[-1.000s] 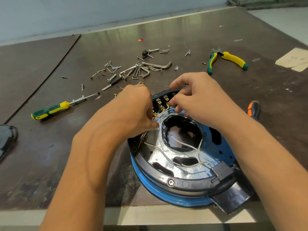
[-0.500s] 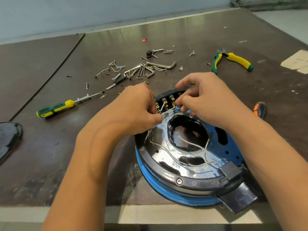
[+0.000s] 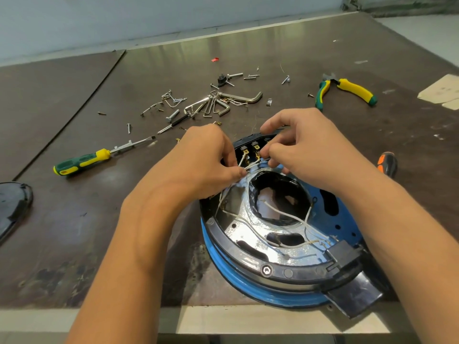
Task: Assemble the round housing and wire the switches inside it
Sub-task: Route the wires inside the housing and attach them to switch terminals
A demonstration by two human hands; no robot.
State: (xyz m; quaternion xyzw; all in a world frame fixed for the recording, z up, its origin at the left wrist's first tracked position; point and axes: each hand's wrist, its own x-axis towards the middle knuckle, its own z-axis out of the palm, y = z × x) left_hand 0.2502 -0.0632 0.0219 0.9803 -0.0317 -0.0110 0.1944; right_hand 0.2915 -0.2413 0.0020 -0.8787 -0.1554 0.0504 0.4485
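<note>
The round housing point(image 3: 250, 281), blue below with a black rim and a shiny metal plate inside, lies at the table's near edge. Black switches with brass terminals point(image 3: 250, 151) sit along its far rim. Thin white wires point(image 3: 285, 214) run loose across the metal plate. My left hand point(image 3: 198, 160) pinches white wire ends just below the switch terminals. My right hand point(image 3: 305, 147) has its fingers curled at the terminals, pinching a wire connector there; its fingertips hide the contact point.
A green-yellow screwdriver point(image 3: 84, 162) lies left of the housing. Hex keys, screws and small metal parts point(image 3: 213, 103) are scattered behind my hands. Green-yellow pliers point(image 3: 347, 91) lie far right, an orange-black handle point(image 3: 386, 162) right, a black cover point(image 3: 12, 209) at the left edge.
The view has shifted a little, so the housing sits further right in the frame. Both hands stay at the switch terminals, with small finger movements on the wires.
</note>
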